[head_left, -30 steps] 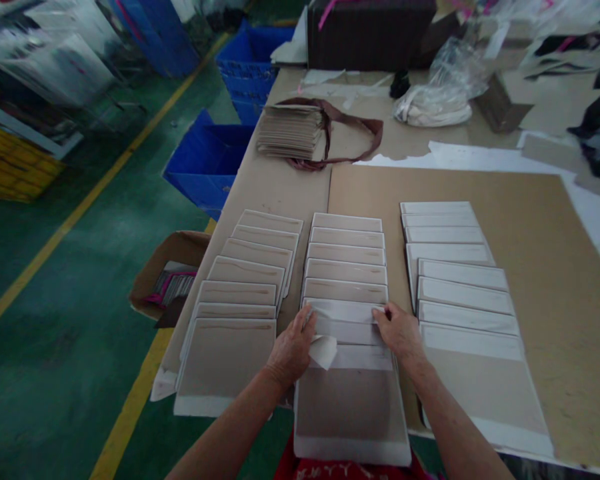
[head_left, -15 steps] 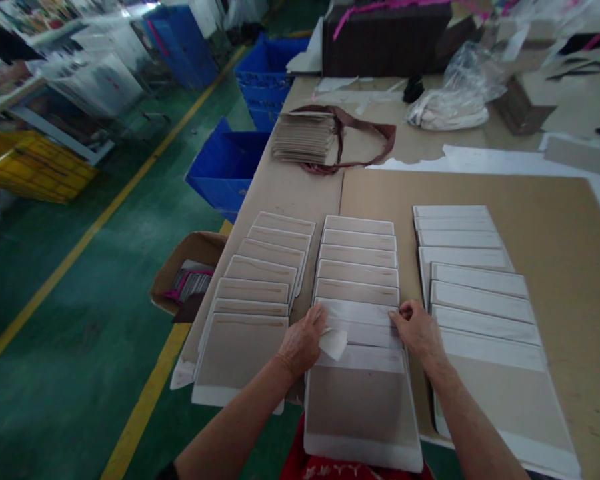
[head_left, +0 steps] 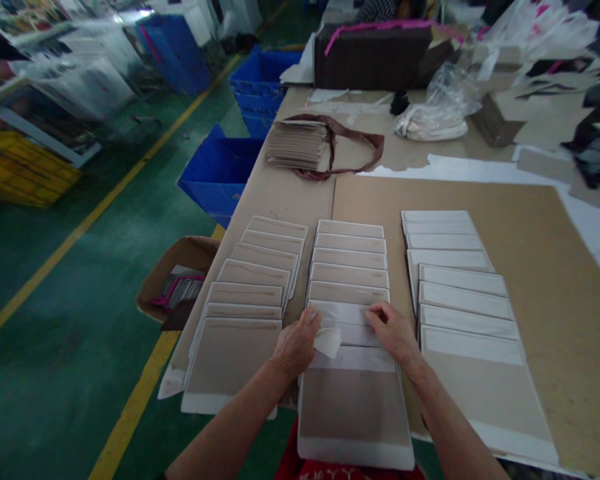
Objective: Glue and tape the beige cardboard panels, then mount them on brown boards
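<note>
A row of overlapping flat boards [head_left: 353, 407], greyish-brown with white edge strips, runs away from me in the middle of the table. My left hand [head_left: 299, 339] is at the left edge of this row, fingers closed on a small whitish paper piece [head_left: 329, 342] that sticks out over the boards. My right hand [head_left: 393, 331] lies over the same white-topped board, thumb and forefinger pinched near its surface; whatever is between them is too small to make out. The farther boards of this row show thin brownish strips along their top edges.
Similar overlapping boards lie in a left row [head_left: 233, 360] and a right row [head_left: 485, 393]. Beyond them are a cardboard stack [head_left: 297, 145] with a brown strap and a clear plastic bag [head_left: 450, 93]. Left of the table stand a carton [head_left: 153, 280] and blue bins [head_left: 220, 163].
My right hand has moved left from the board's right edge, inward over its surface. My left hand stays at the left edge with the paper piece. The view has shifted slightly.
</note>
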Motion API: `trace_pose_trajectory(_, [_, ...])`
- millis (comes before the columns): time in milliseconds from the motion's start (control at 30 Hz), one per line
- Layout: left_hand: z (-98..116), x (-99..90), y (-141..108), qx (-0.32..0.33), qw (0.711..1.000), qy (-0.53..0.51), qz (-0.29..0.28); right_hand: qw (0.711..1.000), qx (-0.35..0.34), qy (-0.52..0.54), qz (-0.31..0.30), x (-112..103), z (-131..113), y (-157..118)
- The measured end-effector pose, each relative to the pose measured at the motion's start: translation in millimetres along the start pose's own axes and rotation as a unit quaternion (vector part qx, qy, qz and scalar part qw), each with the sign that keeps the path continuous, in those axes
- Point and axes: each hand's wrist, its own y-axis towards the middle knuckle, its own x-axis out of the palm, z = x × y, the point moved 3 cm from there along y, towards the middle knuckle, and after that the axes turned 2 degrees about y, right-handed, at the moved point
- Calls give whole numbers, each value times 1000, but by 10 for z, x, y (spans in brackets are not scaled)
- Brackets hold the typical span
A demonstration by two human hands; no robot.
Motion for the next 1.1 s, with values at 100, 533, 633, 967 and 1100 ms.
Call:
trace_pose_trajectory(100, [11,-87,-48,6,1000,0,-9,998,52,12,-18,41,82,31])
trace_pose_trajectory(533, [383,-337,-289,-200,704,-682,12,970,-2,215,-117,282,-610,-297])
trace_pose_trajectory(633, [540,-267,-272,-199,665,-719,20,962,8,233,-146,487,-742,-314])
trace_pose_trajectory(967, [571,-127,-180,-247,596,-763,45,932,62,299,-196,423,-650,-230])
trace_pose_trajectory(1100, [582,-126,-115,-296,543,-777,115,916,81,369,-134,423,-557,-183])
